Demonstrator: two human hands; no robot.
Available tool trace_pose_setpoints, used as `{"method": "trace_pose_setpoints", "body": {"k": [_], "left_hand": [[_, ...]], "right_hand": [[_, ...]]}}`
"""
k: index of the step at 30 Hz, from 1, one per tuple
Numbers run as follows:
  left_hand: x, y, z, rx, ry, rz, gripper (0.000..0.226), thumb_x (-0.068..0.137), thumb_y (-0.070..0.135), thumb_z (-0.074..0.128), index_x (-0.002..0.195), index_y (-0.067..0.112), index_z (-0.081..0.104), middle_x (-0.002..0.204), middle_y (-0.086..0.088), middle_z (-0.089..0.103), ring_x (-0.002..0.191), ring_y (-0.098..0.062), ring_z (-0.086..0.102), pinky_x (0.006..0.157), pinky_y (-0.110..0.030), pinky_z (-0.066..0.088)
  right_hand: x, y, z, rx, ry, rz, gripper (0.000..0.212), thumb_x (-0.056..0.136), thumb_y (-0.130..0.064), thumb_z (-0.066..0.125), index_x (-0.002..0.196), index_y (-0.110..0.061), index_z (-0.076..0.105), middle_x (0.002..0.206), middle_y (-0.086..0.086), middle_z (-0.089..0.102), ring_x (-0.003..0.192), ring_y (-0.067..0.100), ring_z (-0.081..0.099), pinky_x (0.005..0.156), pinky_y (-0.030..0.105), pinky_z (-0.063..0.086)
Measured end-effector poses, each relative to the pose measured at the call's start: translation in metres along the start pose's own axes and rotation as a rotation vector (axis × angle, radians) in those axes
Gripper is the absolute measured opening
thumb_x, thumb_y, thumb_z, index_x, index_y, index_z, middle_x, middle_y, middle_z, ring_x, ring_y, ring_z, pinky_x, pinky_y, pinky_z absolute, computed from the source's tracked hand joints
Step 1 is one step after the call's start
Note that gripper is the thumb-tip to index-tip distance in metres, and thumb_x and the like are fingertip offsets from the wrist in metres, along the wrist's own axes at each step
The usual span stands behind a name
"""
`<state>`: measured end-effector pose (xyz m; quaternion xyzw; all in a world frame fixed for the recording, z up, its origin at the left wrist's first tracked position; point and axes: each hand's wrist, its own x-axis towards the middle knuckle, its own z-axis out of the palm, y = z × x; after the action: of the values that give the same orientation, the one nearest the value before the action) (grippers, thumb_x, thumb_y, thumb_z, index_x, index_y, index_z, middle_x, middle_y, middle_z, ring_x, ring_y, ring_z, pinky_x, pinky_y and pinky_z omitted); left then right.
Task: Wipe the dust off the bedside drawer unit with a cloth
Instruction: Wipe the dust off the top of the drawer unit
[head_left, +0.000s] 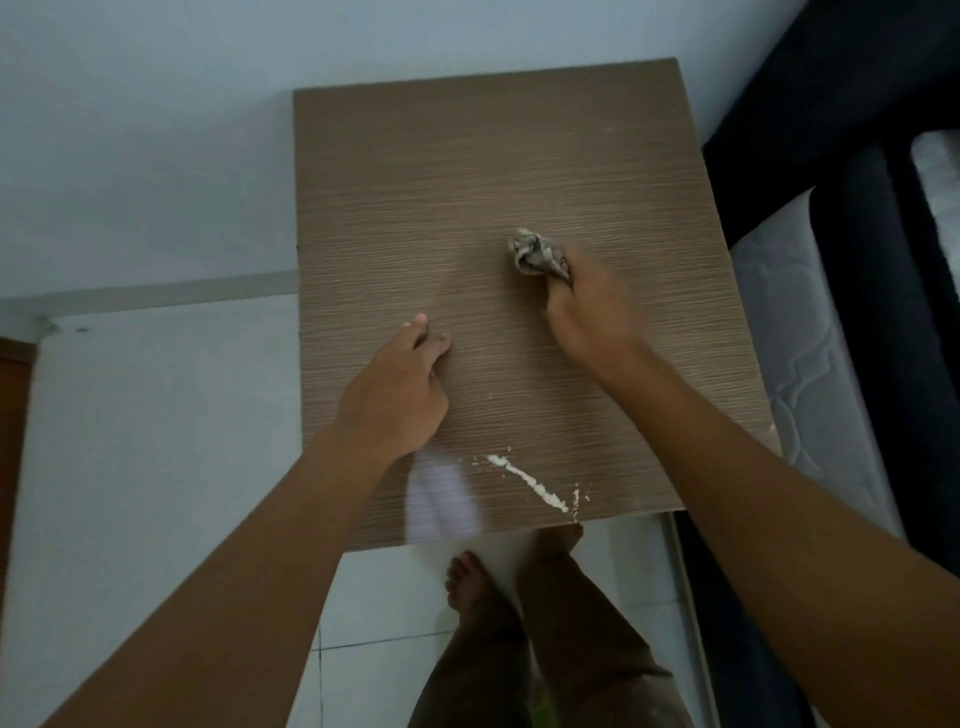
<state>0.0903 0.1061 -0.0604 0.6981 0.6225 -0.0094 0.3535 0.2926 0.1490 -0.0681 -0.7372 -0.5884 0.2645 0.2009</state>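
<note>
While our right hand (587, 306) squeezes the crumpled grey cloth (535, 252) in a tight grip, it presses the cloth on the brown wood-grain top of the bedside drawer unit (467, 182), at the middle right of the frame. The hand looks blurry, so we think it is wiping. Our left hand (400, 395) rests on the top near the middle, fingers curled, holding nothing.

We think the job is only partly done. The upper part of the top looks mostly clean. A white powdery streak (530, 483) with little crumbs sits near the lower edge, well apart from the cloth. A pale smear (441, 499) lies just left of it; we cannot tell if it is dust or shine. The drawer fronts are hidden from us.
</note>
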Motion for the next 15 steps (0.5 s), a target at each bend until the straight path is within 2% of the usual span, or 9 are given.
{"method": "trace_pose_setpoints", "body": {"k": [2, 3, 7, 11, 15], "left_hand": [[-0.006, -0.006, 0.0, -0.038, 0.02, -0.036, 0.048, 0.1, 0.012, 0.034, 0.148, 0.021, 0.033, 0.162, 0.003, 0.01, 0.147, -0.016, 0.009, 0.117, -0.035, 0.015], [-0.009, -0.009, 0.0, -0.056, 0.031, -0.053, 0.049, 0.1, 0.011, 0.035, 0.147, 0.021, 0.034, 0.161, 0.004, 0.01, 0.147, -0.015, 0.009, 0.117, -0.034, 0.015], [-0.019, -0.015, 0.002, -0.107, 0.061, -0.079, 0.05, 0.098, 0.007, 0.036, 0.146, 0.02, 0.036, 0.161, 0.005, 0.012, 0.147, -0.014, 0.01, 0.114, -0.03, 0.013], [-0.019, -0.013, 0.004, -0.163, 0.038, -0.097, 0.05, 0.098, 0.007, 0.035, 0.147, 0.02, 0.035, 0.161, 0.007, 0.01, 0.147, -0.012, 0.008, 0.117, -0.033, 0.011], [-0.03, -0.016, 0.012, -0.194, 0.055, -0.137, 0.051, 0.098, 0.006, 0.035, 0.147, 0.019, 0.034, 0.161, 0.006, 0.007, 0.147, -0.011, 0.003, 0.118, -0.033, 0.009]], "right_hand": [[0.008, -0.003, 0.018, -0.099, -0.076, -0.061, 0.051, 0.09, -0.01, 0.044, 0.14, -0.021, 0.047, 0.148, 0.003, 0.044, 0.139, 0.025, 0.035, 0.112, 0.043, 0.027], [0.007, -0.006, 0.025, -0.119, -0.085, -0.11, 0.054, 0.089, -0.007, 0.045, 0.141, -0.02, 0.047, 0.152, 0.003, 0.04, 0.143, 0.024, 0.028, 0.117, 0.044, 0.019], [-0.023, -0.005, 0.04, -0.113, -0.212, -0.346, 0.058, 0.085, -0.003, 0.046, 0.142, -0.018, 0.046, 0.153, 0.003, 0.038, 0.146, 0.021, 0.022, 0.12, 0.041, 0.006], [-0.076, 0.008, 0.034, -0.074, -0.401, -0.55, 0.059, 0.081, -0.005, 0.047, 0.139, -0.013, 0.05, 0.15, 0.008, 0.042, 0.144, 0.025, 0.027, 0.12, 0.042, 0.006], [-0.126, 0.028, 0.018, -0.085, -0.582, -0.71, 0.056, 0.076, -0.001, 0.052, 0.131, -0.009, 0.057, 0.144, 0.009, 0.05, 0.14, 0.026, 0.035, 0.118, 0.049, 0.019]]}}
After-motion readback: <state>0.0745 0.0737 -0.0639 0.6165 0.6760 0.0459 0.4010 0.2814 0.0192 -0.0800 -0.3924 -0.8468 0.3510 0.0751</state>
